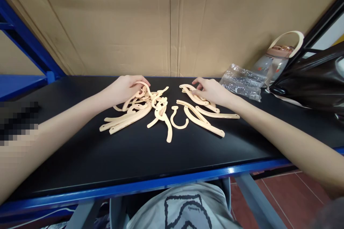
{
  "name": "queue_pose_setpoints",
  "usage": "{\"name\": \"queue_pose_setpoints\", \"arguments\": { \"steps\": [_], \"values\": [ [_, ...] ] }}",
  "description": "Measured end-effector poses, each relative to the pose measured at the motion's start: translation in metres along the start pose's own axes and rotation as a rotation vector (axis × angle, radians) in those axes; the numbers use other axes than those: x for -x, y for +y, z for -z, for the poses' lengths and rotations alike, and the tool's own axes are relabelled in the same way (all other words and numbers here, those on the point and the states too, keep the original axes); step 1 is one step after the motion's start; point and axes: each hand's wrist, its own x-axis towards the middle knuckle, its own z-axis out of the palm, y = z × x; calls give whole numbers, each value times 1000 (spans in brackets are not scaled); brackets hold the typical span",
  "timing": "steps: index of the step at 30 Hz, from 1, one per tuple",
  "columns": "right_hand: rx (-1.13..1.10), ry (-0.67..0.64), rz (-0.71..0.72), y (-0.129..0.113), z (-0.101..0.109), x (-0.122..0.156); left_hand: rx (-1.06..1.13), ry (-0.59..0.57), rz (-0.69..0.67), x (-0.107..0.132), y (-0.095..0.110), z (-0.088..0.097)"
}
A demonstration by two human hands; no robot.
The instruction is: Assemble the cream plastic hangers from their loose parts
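A black worktop [134, 157] with a blue front edge carries two heaps of cream plastic hooks near its back edge. The left hand [126, 87] rests palm down on the left heap [134, 109], fingers curled over a hook. The right hand [211, 91] lies on the right heap [204, 114], fingertips touching a curved piece. A single small hook [178, 118] lies between the heaps. Toward the back right corner sit a crumpled clear plastic bag [242, 80], a black bag [311, 82] and a jar with a cream handle [276, 59]. Brown cardboard [172, 21] stands behind.
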Motion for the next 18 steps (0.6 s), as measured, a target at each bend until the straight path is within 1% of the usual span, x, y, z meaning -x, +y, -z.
{"name": "queue_pose_setpoints", "arguments": {
  "steps": [3,5,6,8,10,11,12,13,15,16,18],
  "values": [
    [-25,74,98,-4,1,3,221,7,96,-1,0,-1],
    [36,142,230,-16,3,11,412,-34,130,-1,1,-3],
    [62,164,330,-24,4,16,484,-56,119,-1,3,-4],
    [36,114,573,-42,4,28,527,-94,58,0,4,-6],
    [31,14,771,-58,2,39,458,-104,-15,0,4,-7],
    [34,-21,837,-63,0,43,388,-92,-42,0,3,-7],
    [41,-46,852,-67,-1,46,302,-74,-67,0,2,-6],
    [55,-64,838,-68,-3,47,209,-54,-93,0,0,-5],
    [97,-54,757,-66,-4,45,31,-31,-140,0,-3,-2],
    [129,-40,699,-63,-3,42,-37,-49,-157,0,-5,0],
    [184,-16,586,-57,-2,37,-119,-150,-167,1,-8,3]
  ]
}}
